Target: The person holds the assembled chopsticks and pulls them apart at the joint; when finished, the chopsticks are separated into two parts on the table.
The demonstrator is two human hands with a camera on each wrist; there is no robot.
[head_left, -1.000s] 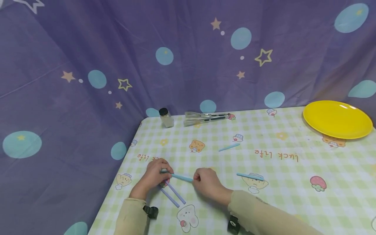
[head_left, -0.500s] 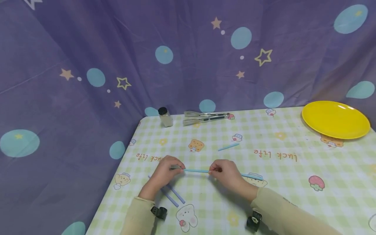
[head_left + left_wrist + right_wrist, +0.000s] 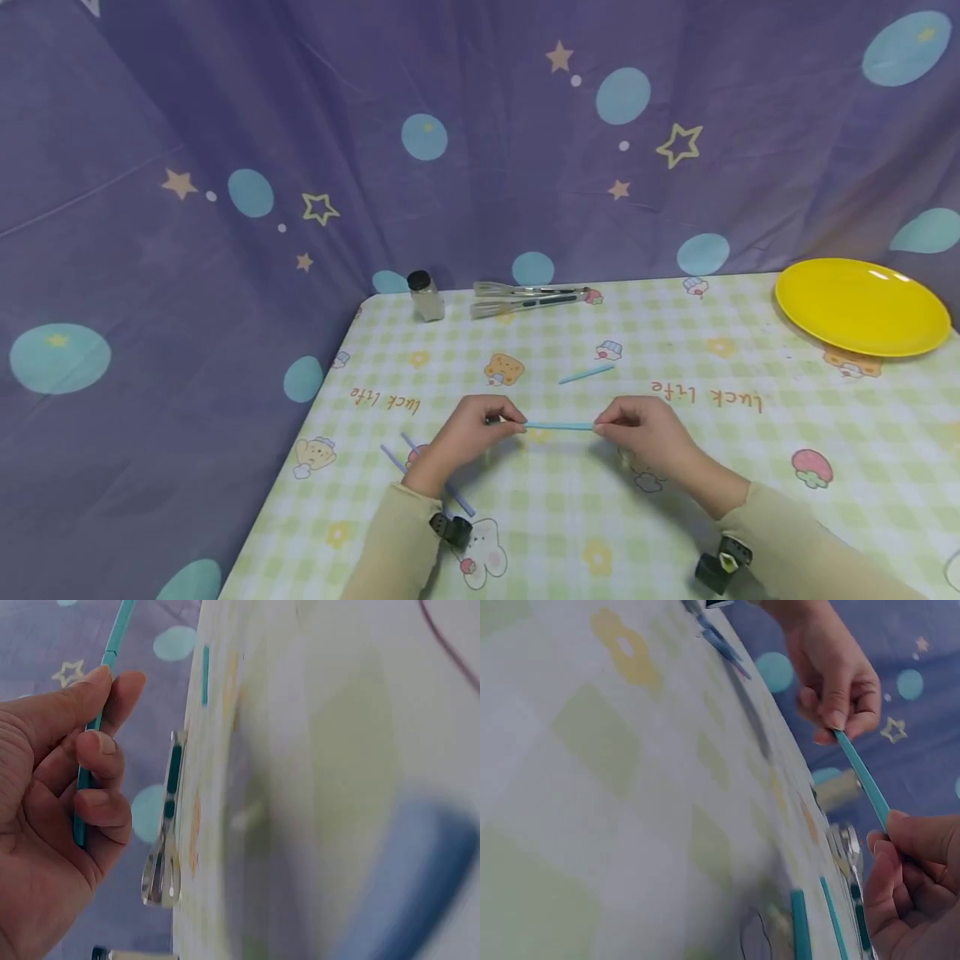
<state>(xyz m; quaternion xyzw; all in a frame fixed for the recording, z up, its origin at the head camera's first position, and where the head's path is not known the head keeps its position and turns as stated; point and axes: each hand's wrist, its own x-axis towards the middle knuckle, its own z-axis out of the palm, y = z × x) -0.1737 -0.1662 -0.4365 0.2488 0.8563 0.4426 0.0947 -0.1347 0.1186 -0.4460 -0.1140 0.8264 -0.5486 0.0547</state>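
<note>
Above the table my left hand (image 3: pixel 471 433) and right hand (image 3: pixel 654 432) hold a thin light blue stick (image 3: pixel 559 426), straw-like and nearly level. Thumb and fingertips of each hand pinch it. In the left wrist view, the stick (image 3: pixel 118 634) has a seam just beyond the left thumb, and its lower part runs under the curled fingers. The right wrist view shows it (image 3: pixel 864 776) stretching straight between both hands. Two purple sticks (image 3: pixel 459 498) lie on the cloth under the left forearm, partly covered. Another blue stick (image 3: pixel 801 922) lies below the right hand, hidden in the head view.
A short blue stick (image 3: pixel 587 373) lies beyond the hands. Toward the back edge are a black-lidded jar (image 3: pixel 427 298) and metal tongs (image 3: pixel 528 300). A yellow plate (image 3: pixel 862 307) sits at the back right, before a purple curtain (image 3: pixel 480 192).
Both hands have lifted the blue stick and carried it right, away from the purple sticks. It has turned from slanted to nearly level in the head view.
</note>
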